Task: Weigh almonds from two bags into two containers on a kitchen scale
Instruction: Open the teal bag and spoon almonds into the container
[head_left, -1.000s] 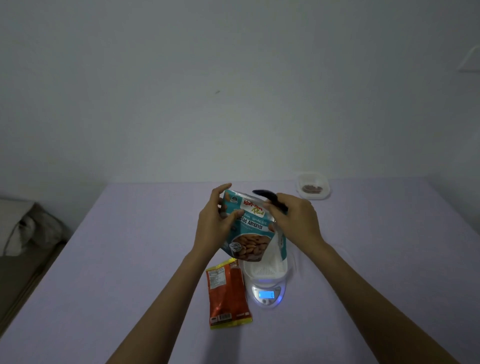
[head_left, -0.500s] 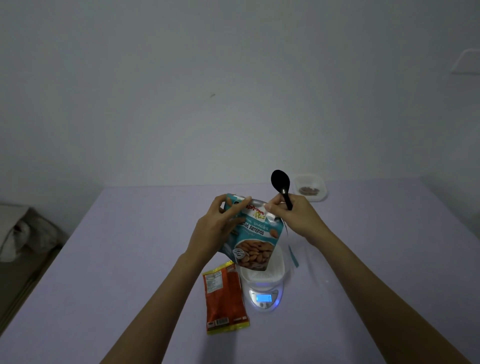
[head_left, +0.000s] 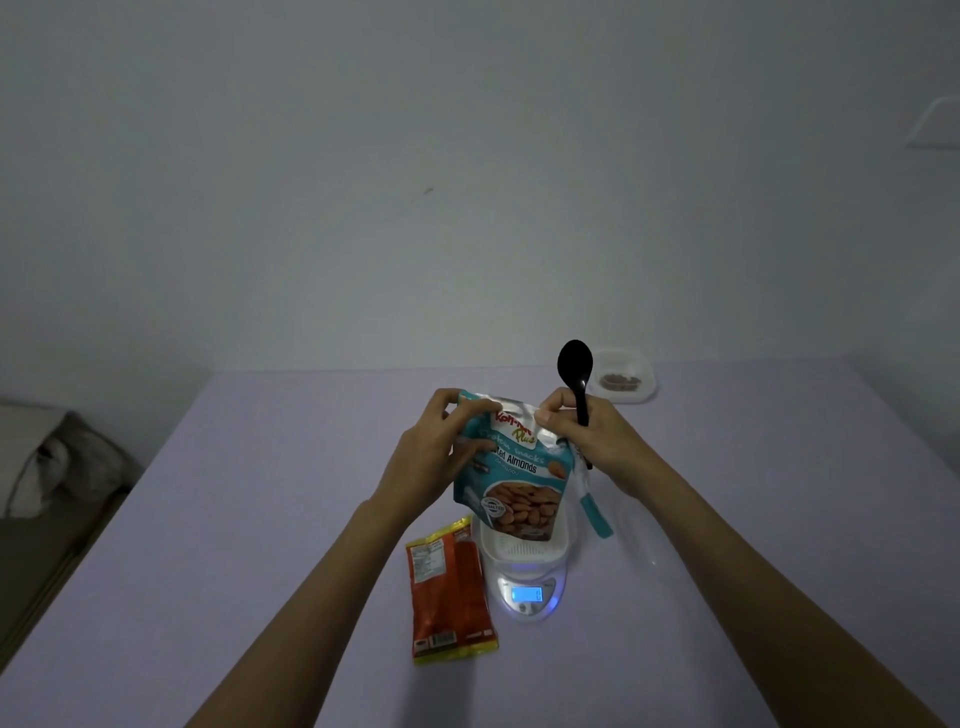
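Note:
A teal almond bag (head_left: 511, 470) is held upright above the scale. My left hand (head_left: 434, 457) grips its top left corner and left edge. My right hand (head_left: 592, 441) pinches the bag's top right edge and also holds a black spoon (head_left: 576, 376), bowl pointing up. Under the bag a white container (head_left: 519, 551) sits on the white kitchen scale (head_left: 527, 595), whose blue display is lit. An orange almond bag (head_left: 449, 592) lies flat on the table left of the scale. A second container (head_left: 623, 382) with some almonds stands at the far side of the table.
A torn teal strip (head_left: 595, 514) hangs from the bag's right side. The lilac table (head_left: 260, 519) meets a grey wall at the back. A bundle of cloth (head_left: 47, 457) lies on a low surface off the table's left edge.
The spoon swung from lying across the bag's top to standing upright in my right hand. The torn strip came free and now hangs at the bag's right side. Both hands stay at the bag's top.

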